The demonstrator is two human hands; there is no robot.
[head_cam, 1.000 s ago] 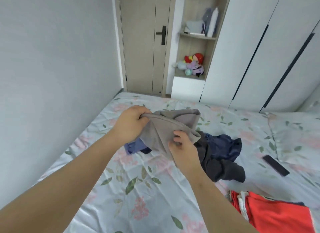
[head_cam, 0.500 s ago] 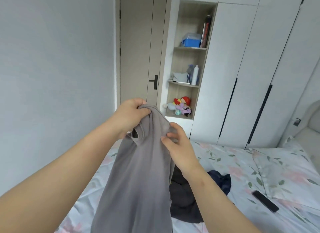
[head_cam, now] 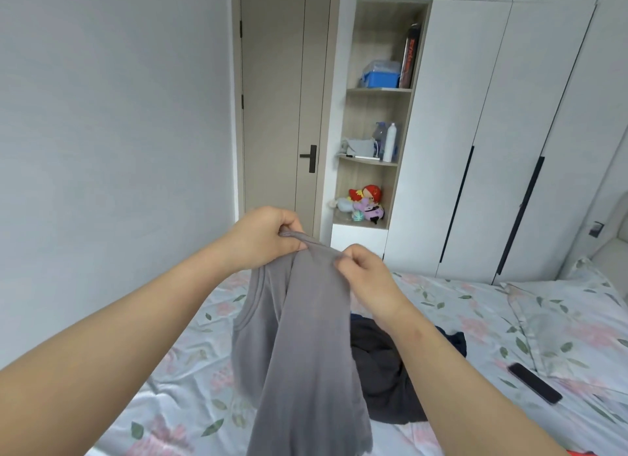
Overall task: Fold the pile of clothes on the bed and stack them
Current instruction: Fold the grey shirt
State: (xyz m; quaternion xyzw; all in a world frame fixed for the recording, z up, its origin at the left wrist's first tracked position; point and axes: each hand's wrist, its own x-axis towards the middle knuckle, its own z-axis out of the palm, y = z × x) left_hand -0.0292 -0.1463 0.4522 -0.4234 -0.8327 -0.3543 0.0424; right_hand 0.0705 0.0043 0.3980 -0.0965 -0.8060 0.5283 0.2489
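Observation:
A grey sleeveless top hangs in the air over the bed, held by its upper edge. My left hand pinches the left end of that edge. My right hand grips the same edge a little lower and to the right. The cloth drops down between my forearms, an armhole showing on its left side. Behind it on the floral bedsheet lies a heap of dark clothes, partly hidden by the top and my right arm. A sliver of red cloth shows at the bottom edge.
A black phone lies on the sheet at the right, next to a floral pillow. Beyond the bed stand a closed door, open shelves with toys and bottles, and white wardrobe doors. A plain wall runs along the left.
I have lifted the grey top off the pile into the air and it now hangs full length. My hands have drawn a little apart along its upper edge. My view has risen.

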